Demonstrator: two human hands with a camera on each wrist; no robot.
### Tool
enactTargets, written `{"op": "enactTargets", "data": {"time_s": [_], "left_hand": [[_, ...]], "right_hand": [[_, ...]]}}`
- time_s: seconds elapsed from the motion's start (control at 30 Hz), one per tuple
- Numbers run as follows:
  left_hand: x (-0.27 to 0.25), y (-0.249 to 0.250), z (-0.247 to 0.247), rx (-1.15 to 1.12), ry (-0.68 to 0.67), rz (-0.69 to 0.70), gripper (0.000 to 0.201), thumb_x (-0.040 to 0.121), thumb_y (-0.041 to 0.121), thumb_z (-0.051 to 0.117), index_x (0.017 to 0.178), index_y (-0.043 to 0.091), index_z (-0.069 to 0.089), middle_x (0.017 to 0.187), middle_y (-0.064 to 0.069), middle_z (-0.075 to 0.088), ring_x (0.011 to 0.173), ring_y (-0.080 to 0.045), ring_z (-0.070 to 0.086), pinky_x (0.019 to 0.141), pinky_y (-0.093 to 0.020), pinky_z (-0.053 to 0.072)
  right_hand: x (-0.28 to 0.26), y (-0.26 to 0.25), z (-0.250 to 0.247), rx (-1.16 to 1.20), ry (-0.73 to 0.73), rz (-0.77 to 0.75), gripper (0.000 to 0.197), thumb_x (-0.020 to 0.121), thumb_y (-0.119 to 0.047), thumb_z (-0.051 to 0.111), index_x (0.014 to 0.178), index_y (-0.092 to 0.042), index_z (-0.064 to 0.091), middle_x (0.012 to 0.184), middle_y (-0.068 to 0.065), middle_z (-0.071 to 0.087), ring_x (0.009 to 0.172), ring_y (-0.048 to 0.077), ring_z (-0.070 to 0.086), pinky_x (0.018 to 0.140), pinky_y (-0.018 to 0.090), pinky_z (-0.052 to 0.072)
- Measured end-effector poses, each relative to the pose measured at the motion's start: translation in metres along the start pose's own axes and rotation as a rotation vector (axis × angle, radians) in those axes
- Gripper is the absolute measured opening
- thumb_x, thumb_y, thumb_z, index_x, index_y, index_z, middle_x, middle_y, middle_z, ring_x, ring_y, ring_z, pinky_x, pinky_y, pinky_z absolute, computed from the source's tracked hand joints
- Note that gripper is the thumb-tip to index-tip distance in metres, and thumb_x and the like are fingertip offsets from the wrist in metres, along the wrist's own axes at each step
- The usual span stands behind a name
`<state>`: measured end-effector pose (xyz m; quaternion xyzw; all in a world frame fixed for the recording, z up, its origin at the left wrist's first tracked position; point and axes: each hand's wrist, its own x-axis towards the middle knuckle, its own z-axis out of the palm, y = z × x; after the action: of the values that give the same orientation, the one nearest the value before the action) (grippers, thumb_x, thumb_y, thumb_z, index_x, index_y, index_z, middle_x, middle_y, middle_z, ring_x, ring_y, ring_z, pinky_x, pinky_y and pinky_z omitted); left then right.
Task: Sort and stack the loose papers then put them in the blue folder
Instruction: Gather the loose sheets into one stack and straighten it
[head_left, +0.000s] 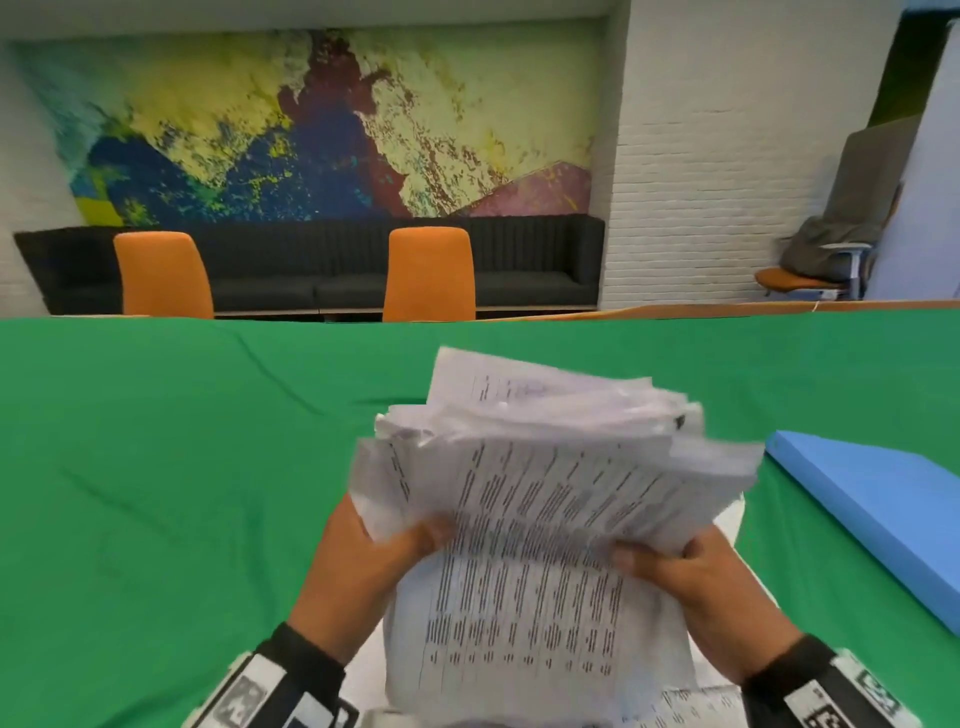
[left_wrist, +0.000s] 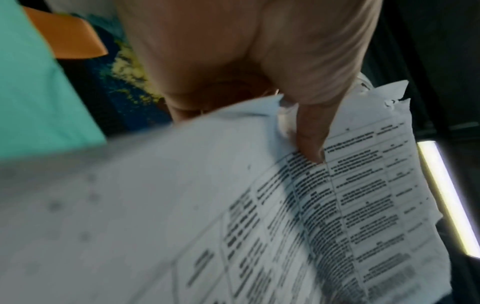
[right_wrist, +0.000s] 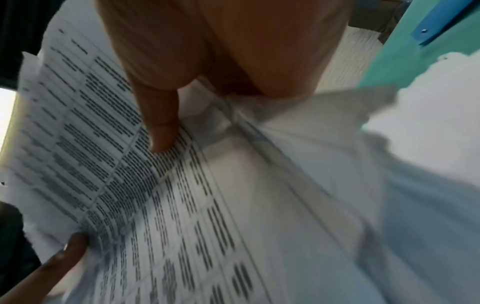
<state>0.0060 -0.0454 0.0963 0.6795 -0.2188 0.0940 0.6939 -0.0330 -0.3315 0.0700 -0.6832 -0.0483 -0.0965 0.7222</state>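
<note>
Holding papers (head_left: 540, 509) in both grips, left hand (head_left: 358, 577), right hand (head_left: 696, 587) | head view alone shows whole blue folder (head_left: 878, 509)

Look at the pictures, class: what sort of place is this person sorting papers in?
Probably an office lounge or meeting room: a table under green cloth, two orange chairs across it, a long dark bench sofa against the wall and a large abstract mural above.

papers (head_left: 540, 519): printed tables, text too blurred to read | wrist bands (head_left: 249, 696): coded markers, no words
</note>
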Motion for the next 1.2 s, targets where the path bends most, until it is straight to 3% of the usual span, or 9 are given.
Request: {"op": "enactTargets", "data": {"time_s": [0.17, 0.3, 0.37, 0.5, 0.6, 0.77, 0.93, 1.07, 1.2], "left_hand": [[-0.007, -0.004, 0.003, 0.117, 0.148, 0.035, 0.087, 0.044, 0.084, 0.076, 0.119, 0.047, 0.052, 0.120, 0.028, 0.066, 0.109, 0.006, 0.064, 0.083, -0.011, 0.052], [0.000, -0.003, 0.026, 0.225, 0.185, 0.103, 0.064, 0.068, 0.050, 0.086, 0.114, 0.040, 0.043, 0.111, 0.017, 0.065, 0.101, 0.004, 0.065, 0.078, -0.004, 0.049], [0.003, -0.003, 0.039, 0.312, 0.257, 0.151, 0.047, 0.087, 0.023, 0.076, 0.111, 0.041, 0.040, 0.103, 0.013, 0.061, 0.087, -0.003, 0.065, 0.072, -0.014, 0.053], [0.012, 0.010, 0.051, 0.355, 0.341, 0.255, 0.046, 0.089, 0.026, 0.064, 0.109, 0.058, 0.038, 0.103, 0.017, 0.060, 0.091, -0.010, 0.065, 0.076, -0.042, 0.058], [0.008, 0.002, 0.039, 0.180, 0.323, 0.161, 0.067, 0.076, 0.047, 0.083, 0.127, 0.042, 0.039, 0.119, 0.020, 0.060, 0.107, -0.006, 0.066, 0.090, -0.034, 0.057], [-0.010, -0.027, 0.020, 0.162, 0.305, -0.035, 0.119, 0.042, 0.088, 0.075, 0.139, 0.032, 0.034, 0.124, 0.003, 0.064, 0.108, -0.017, 0.069, 0.091, -0.039, 0.059], [0.008, -0.008, 0.035, 0.128, 0.360, 0.135, 0.094, 0.055, 0.079, 0.075, 0.134, 0.048, 0.034, 0.116, 0.032, 0.060, 0.106, 0.007, 0.063, 0.083, -0.012, 0.055], [0.003, -0.024, 0.025, 0.098, 0.316, 0.028, 0.108, 0.056, 0.071, 0.081, 0.145, 0.034, 0.032, 0.123, 0.016, 0.065, 0.107, -0.003, 0.068, 0.084, -0.020, 0.058], [-0.004, -0.036, 0.036, 0.243, 0.356, -0.068, 0.056, 0.074, 0.035, 0.088, 0.114, 0.034, 0.050, 0.101, 0.013, 0.070, 0.094, -0.005, 0.067, 0.081, -0.025, 0.052]], "right_hand": [[0.001, -0.006, 0.003, -0.016, -0.026, -0.006, 0.046, 0.080, -0.010, 0.078, 0.122, -0.013, 0.059, 0.112, 0.011, 0.075, 0.101, 0.031, 0.073, 0.084, 0.043, 0.060], [0.000, -0.014, 0.020, -0.148, 0.128, -0.103, 0.028, 0.084, -0.016, 0.071, 0.111, -0.021, 0.065, 0.102, -0.004, 0.078, 0.091, 0.014, 0.075, 0.082, 0.039, 0.058], [-0.002, -0.016, 0.030, -0.244, 0.221, -0.169, 0.018, 0.091, -0.021, 0.067, 0.107, -0.027, 0.065, 0.099, -0.012, 0.076, 0.088, 0.004, 0.072, 0.080, 0.035, 0.057], [-0.007, -0.027, 0.041, -0.272, 0.250, -0.296, 0.023, 0.093, -0.033, 0.059, 0.116, -0.029, 0.059, 0.107, -0.016, 0.071, 0.095, -0.004, 0.067, 0.075, 0.019, 0.054], [-0.009, -0.023, 0.037, -0.233, 0.170, -0.269, 0.039, 0.083, -0.043, 0.067, 0.118, -0.032, 0.054, 0.109, -0.019, 0.070, 0.097, -0.003, 0.067, 0.070, 0.019, 0.057], [-0.009, 0.000, 0.021, -0.123, 0.088, -0.112, 0.066, 0.062, -0.051, 0.080, 0.120, -0.030, 0.055, 0.111, -0.003, 0.075, 0.096, 0.014, 0.074, 0.067, 0.024, 0.061], [-0.001, -0.017, 0.038, -0.205, 0.219, -0.288, 0.035, 0.084, -0.017, 0.073, 0.116, -0.024, 0.061, 0.105, -0.010, 0.075, 0.092, 0.003, 0.072, 0.073, 0.024, 0.058], [0.002, -0.005, 0.024, -0.223, 0.136, -0.221, 0.042, 0.085, -0.032, 0.075, 0.122, -0.029, 0.055, 0.111, -0.006, 0.073, 0.100, 0.008, 0.071, 0.076, 0.028, 0.060], [0.002, 0.008, 0.029, -0.326, 0.243, -0.173, 0.032, 0.087, -0.041, 0.069, 0.118, -0.034, 0.063, 0.104, -0.018, 0.075, 0.097, -0.002, 0.069, 0.090, 0.034, 0.056]]}}
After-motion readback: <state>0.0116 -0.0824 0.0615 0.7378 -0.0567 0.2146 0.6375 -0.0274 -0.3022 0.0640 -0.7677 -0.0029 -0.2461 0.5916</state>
